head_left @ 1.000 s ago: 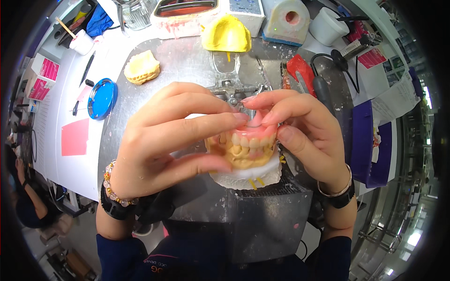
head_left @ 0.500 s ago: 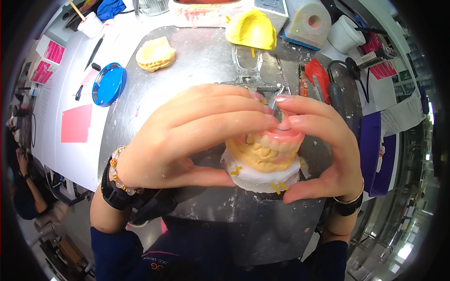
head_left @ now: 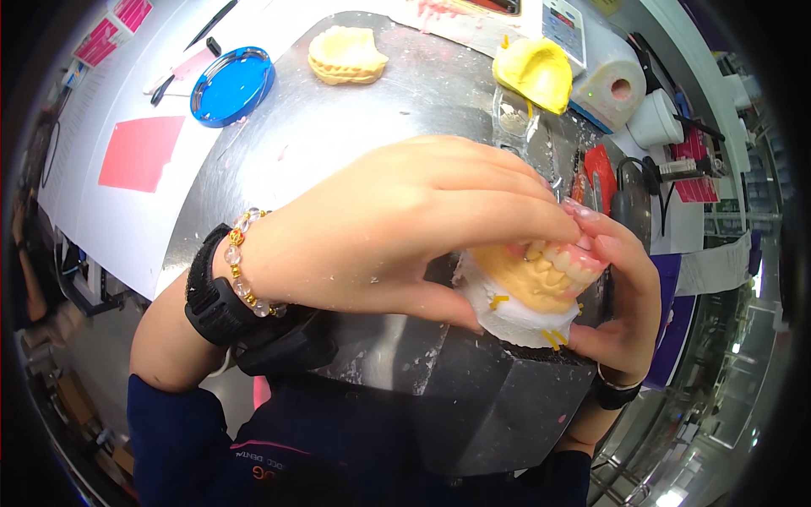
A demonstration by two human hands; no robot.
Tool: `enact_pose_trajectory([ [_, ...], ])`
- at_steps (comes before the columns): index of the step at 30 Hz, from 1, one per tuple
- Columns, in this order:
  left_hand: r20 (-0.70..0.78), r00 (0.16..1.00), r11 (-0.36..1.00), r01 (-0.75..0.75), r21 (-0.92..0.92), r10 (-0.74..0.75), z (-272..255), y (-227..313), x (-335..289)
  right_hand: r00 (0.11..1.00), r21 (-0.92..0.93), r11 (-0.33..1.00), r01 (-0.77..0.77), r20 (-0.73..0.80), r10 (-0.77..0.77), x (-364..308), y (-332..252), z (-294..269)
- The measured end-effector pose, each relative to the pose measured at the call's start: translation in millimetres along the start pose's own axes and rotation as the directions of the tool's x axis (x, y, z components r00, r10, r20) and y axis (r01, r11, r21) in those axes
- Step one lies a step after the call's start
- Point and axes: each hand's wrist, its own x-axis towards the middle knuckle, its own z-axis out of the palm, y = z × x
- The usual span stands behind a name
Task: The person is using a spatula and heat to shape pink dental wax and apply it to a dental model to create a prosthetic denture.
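Between my two hands stands a dental cast, yellow stone on a white plaster base with yellow marks. Pink wax with artificial teeth sits along its upper part. My left hand arches over the cast from the left, thumb against the white base and fingertips on the pink wax at the top. From the right, my right hand grips it likewise, thumb low on the base and fingertips meeting the left ones on top. The fingers cover the top and back of the cast. Behind it, a metal frame is partly hidden.
A loose yellow cast lies on the metal board, with a bright yellow cast farther right. At left are a blue lid and a pink wax sheet. A red cloth-like piece and a white cup stand at right.
The view has swung left, so the scene sits farther right and the cast appears turned. Both hands keep their hold on it; the fingertips remain together on top.
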Motion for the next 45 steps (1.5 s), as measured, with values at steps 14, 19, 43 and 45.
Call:
enact_pose_trajectory([
  [14, -0.014, 0.998, 0.998, -0.064, 0.015, 0.064, 4, -5, -1, 0.999, -0.072, 0.997, -0.008, -0.045, 0.004, -1, -4, 0],
  [19, -0.012, 0.999, 0.998, -0.051, 0.022, 0.051, 4, -6, -1, 1.0, -0.104, 0.995, -0.015, -0.015, 0.013, 3, -5, -2],
  [43, 0.029, 0.999, 0.979, 0.016, 0.205, -0.022, -6, 8, 3, 1.0, -0.072, 0.997, 0.006, -0.025, -0.008, 6, -6, -1],
  [45, 0.02, 0.999, 0.979, 0.036, 0.203, -0.041, -6, 10, 3, 1.0, -0.071, 0.997, 0.003, -0.02, -0.005, 7, -7, -1],
])
